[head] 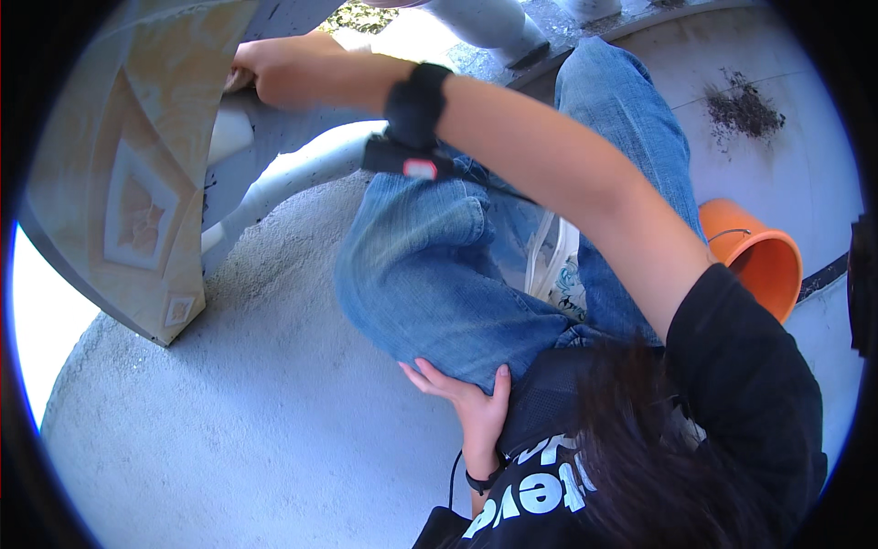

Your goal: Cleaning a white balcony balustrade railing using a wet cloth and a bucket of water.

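My right hand [291, 68] is at the upper left, its fingers curled beside the edge of a beige patterned tiled slab [147, 165]. Its fingertips are partly hidden, so I cannot see clearly whether they hold anything. A black wrist strap [418, 103] circles that wrist, with a small black device [405, 159] hanging below it. My left hand [473, 405] rests on the thigh of my blue jeans [439, 295], fingers and thumb spread, with nothing in it. A dark band [483, 480] is on the left wrist.
White balusters [480, 20] stand along the top and below the slab. An orange bucket [761, 254] lies tilted to the right of my knee. Dark dirt [744, 106] stains the pale surface beyond. Between my legs shows a white patterned shoe [571, 285]. Rough grey-white concrete [274, 384] spreads at left.
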